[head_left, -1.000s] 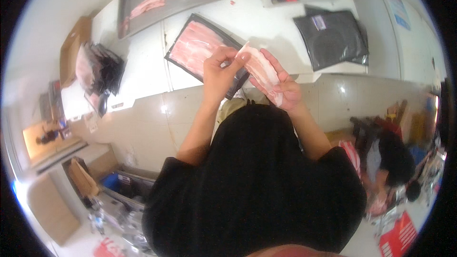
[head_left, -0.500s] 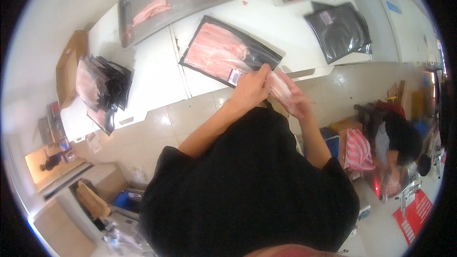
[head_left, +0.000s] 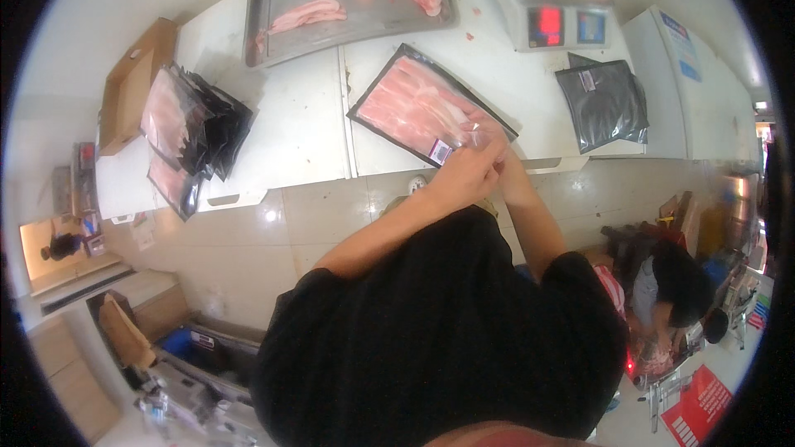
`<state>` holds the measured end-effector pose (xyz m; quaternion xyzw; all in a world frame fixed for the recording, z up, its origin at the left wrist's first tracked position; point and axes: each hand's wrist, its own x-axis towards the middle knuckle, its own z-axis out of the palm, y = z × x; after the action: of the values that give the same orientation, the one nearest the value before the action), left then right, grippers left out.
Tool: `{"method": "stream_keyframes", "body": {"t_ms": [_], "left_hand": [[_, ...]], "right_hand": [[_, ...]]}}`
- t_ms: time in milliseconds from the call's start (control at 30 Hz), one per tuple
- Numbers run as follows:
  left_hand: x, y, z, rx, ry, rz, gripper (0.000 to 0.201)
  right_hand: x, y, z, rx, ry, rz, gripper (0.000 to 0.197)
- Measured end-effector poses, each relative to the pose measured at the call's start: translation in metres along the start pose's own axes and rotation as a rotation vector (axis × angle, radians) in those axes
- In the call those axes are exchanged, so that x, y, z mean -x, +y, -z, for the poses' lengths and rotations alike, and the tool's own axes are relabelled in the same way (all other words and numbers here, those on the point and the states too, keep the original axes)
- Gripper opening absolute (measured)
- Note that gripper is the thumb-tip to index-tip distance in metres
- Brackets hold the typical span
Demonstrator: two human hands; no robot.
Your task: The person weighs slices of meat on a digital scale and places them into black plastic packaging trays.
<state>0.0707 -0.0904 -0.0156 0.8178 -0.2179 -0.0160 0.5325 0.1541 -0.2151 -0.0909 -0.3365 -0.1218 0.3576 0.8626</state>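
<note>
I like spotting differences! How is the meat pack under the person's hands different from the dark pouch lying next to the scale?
The meat pack is full of pink sliced meat seen through a clear top; the dark pouch looks flat, showing no meat. The left hand and right hand touch the pack's near corner; nothing touches the pouch. The pack looks larger. Both lie flat on the white counter and carry a small label.

The flat black-backed pack of pink sliced meat (head_left: 418,108) lies angled near the white counter's (head_left: 290,132) front edge.

Glossy plastic meat pack (head_left: 426,108), dull metal tray (head_left: 348,2).
</note>
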Motion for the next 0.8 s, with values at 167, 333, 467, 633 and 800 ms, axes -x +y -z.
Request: {"method": "stream_keyframes", "body": {"t_ms": [167,333,467,633,800], "left_hand": [[-0.003,-0.048,0.06,-0.131,0.292,-0.076,0.018],[-0.016,-0.106,0.105,-0.444,0.32,-0.04,0.023],[-0.018,-0.115,0.105,-0.438,0.277,-0.026,0.022],[-0.015,-0.108,0.1,-0.466,0.319,-0.003,0.025],[-0.015,-0.101,0.087,-0.475,0.367,0.028,0.03]], "right_hand": [[-0.013,0.006,0.019,-0.229,-0.131,-0.034,0.079],[-0.005,0.001,-0.001,-0.227,0.062,-0.053,0.078],[0.015,-0.011,-0.019,-0.076,0.193,0.022,0.071],[0.059,0.005,-0.024,0.094,0.559,0.102,0.056],[0.074,0.022,-0.017,0.553,0.706,0.123,0.042]]}}
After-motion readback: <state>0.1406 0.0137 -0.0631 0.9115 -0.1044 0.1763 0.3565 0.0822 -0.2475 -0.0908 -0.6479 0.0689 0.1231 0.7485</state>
